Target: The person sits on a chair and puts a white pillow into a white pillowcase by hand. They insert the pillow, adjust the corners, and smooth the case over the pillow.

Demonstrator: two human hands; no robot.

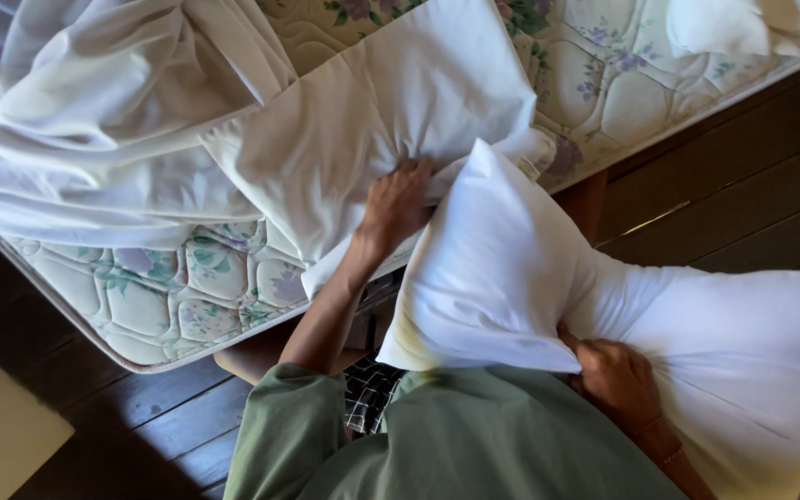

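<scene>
Pillow (502, 268) at centre, being fed into pillowcase (372, 120) lying on mattress (168, 296) at 11 o'clock. Case edge pinched by left hand (398, 199); pillow gripped by right hand (618, 375) at 5 o'clock. Next judged: case opening widened.

1. Your top (474, 444) is a loose, plain sage-green garment; its left sleeve (284, 426) ends at the elbow.
2. Your left forearm (335, 296) is bare, no watch or band.
3. Your right wrist carries a thin bracelet (664, 456).
4. Black-and-white checked fabric (369, 389) shows below the top.
</scene>
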